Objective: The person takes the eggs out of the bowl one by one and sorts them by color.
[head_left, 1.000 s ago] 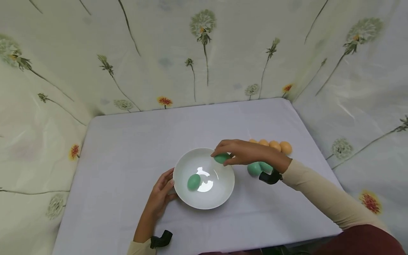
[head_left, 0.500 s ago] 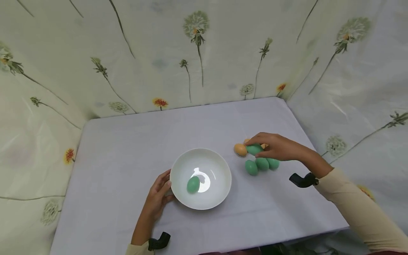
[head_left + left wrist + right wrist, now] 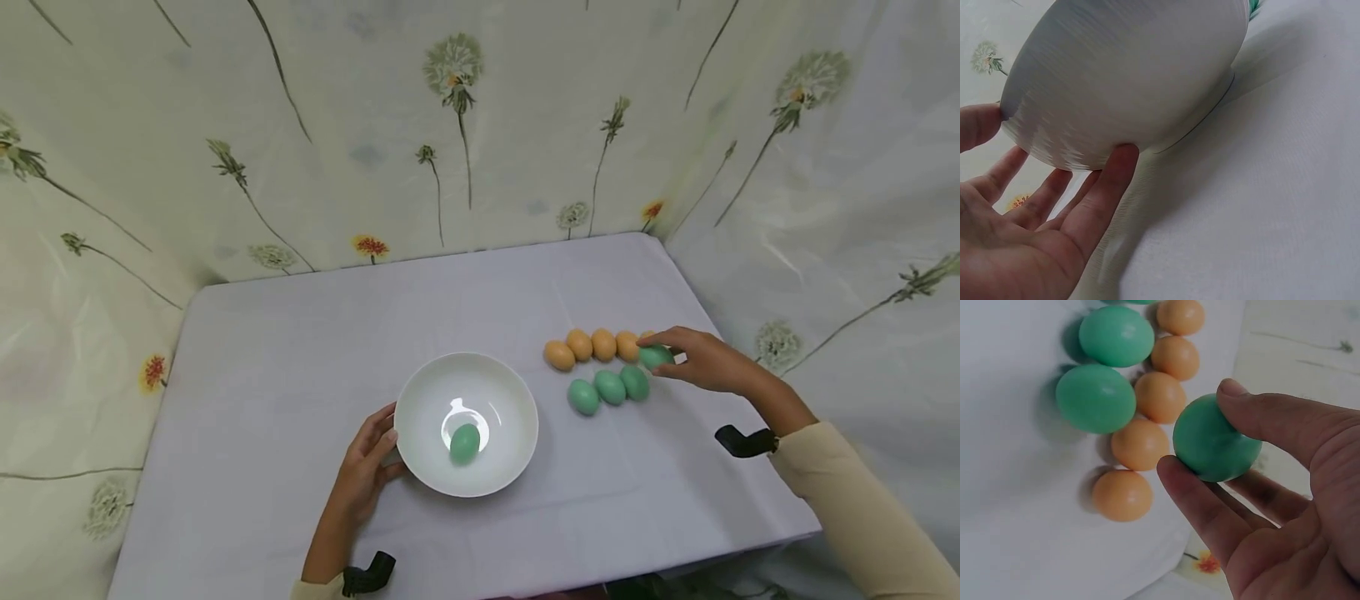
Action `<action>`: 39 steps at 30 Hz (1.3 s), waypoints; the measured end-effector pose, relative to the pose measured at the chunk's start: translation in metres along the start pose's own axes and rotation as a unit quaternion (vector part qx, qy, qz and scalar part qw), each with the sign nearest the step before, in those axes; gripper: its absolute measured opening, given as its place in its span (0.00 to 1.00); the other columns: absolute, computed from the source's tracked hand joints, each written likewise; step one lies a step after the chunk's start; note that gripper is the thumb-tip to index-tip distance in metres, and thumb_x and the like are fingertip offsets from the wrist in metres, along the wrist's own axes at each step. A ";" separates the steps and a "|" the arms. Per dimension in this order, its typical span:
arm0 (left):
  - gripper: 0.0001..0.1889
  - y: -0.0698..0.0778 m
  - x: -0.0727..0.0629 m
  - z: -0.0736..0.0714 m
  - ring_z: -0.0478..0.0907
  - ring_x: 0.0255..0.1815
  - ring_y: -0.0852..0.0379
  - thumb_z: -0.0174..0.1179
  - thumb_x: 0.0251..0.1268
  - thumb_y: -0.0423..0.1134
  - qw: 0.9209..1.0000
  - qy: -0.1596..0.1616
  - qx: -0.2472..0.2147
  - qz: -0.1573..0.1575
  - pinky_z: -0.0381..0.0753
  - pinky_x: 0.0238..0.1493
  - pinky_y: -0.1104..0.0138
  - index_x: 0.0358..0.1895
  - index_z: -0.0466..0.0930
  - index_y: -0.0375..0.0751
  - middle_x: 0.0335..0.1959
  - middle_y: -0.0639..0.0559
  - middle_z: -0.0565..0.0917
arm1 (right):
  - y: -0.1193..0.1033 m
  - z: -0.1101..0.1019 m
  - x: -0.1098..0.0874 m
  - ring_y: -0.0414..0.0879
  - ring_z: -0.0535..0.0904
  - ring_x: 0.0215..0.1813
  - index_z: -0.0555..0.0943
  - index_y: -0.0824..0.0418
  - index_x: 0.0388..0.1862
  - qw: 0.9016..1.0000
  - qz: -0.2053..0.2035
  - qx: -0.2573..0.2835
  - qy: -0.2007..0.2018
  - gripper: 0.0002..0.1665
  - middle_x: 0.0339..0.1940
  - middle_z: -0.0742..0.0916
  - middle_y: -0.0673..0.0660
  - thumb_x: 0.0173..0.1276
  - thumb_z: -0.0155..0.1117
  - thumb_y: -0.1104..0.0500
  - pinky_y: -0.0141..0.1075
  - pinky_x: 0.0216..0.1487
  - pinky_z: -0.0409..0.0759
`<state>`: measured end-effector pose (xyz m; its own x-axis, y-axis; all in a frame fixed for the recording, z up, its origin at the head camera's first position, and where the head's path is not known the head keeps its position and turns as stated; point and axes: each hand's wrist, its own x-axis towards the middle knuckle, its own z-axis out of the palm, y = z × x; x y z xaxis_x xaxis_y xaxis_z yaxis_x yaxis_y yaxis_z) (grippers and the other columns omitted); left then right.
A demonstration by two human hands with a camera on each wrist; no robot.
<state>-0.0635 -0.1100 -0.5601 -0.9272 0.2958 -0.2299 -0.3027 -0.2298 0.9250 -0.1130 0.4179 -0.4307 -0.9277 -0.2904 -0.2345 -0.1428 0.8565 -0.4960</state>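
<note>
In the head view, my left hand (image 3: 362,475) holds the left side of a white bowl (image 3: 498,392), its thumb at the rim. The left wrist view shows the fingers spread against the bowl's outer wall (image 3: 1122,69). A green egg (image 3: 465,444) lies inside. My right hand (image 3: 705,360) pinches another green egg (image 3: 656,357) between thumb and fingertips, over the right end of two egg rows. Orange eggs (image 3: 603,344) form the far row, the rightmost partly hidden by the fingers. Nearer lie three green eggs (image 3: 610,387), side by side.
A white cloth covers the table (image 3: 300,358). Behind it and along both sides hang curtains (image 3: 337,125) printed with dandelions. The table's front edge runs near the bottom of the head view.
My right hand has carried the green egg from over the bowl to the right, past the orange eggs to the row's far end. The left hand stays at the bowl.
</note>
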 end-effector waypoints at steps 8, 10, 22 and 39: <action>0.27 0.001 0.000 0.001 0.79 0.60 0.58 0.54 0.77 0.44 1.000 -0.002 -0.008 0.000 0.85 0.49 0.55 0.75 0.62 0.48 0.71 0.49 0.69 | 0.022 0.015 -0.001 0.61 0.78 0.58 0.78 0.65 0.64 0.999 0.001 -0.036 0.014 0.27 0.58 0.82 0.66 0.67 0.70 0.61 0.54 0.53 0.80; 0.26 0.001 0.000 0.001 0.79 0.60 0.58 0.55 0.76 0.44 1.000 -0.002 -0.008 -0.003 0.85 0.49 0.55 0.74 0.63 0.50 0.71 0.50 0.69 | 0.026 0.019 -0.001 0.60 0.79 0.57 0.78 0.65 0.64 0.999 -0.002 -0.042 0.020 0.27 0.57 0.83 0.66 0.66 0.70 0.63 0.53 0.52 0.80; 0.26 0.000 -0.001 0.001 0.80 0.60 0.57 0.54 0.76 0.44 1.000 0.002 -0.011 -0.006 0.85 0.50 0.54 0.74 0.63 0.51 0.71 0.50 0.69 | 0.037 0.039 0.002 0.61 0.79 0.54 0.77 0.65 0.63 0.999 0.029 -0.027 0.018 0.29 0.55 0.82 0.68 0.64 0.71 0.60 0.52 0.49 0.79; 0.26 -0.001 0.000 0.000 0.79 0.61 0.58 0.53 0.77 0.43 1.000 0.000 -0.011 -0.004 0.85 0.50 0.54 0.75 0.62 0.50 0.72 0.50 0.68 | 0.045 0.052 0.005 0.65 0.77 0.57 0.76 0.65 0.66 0.999 0.041 -0.019 0.012 0.30 0.58 0.81 0.71 0.65 0.70 0.62 0.57 0.52 0.77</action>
<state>-0.0626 -0.1096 -0.5608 -0.9251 0.2969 -0.2367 -0.3143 -0.2490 0.9161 -0.1061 0.4326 -0.4974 -0.9450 -0.2076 -0.2526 -0.0777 0.8930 -0.4432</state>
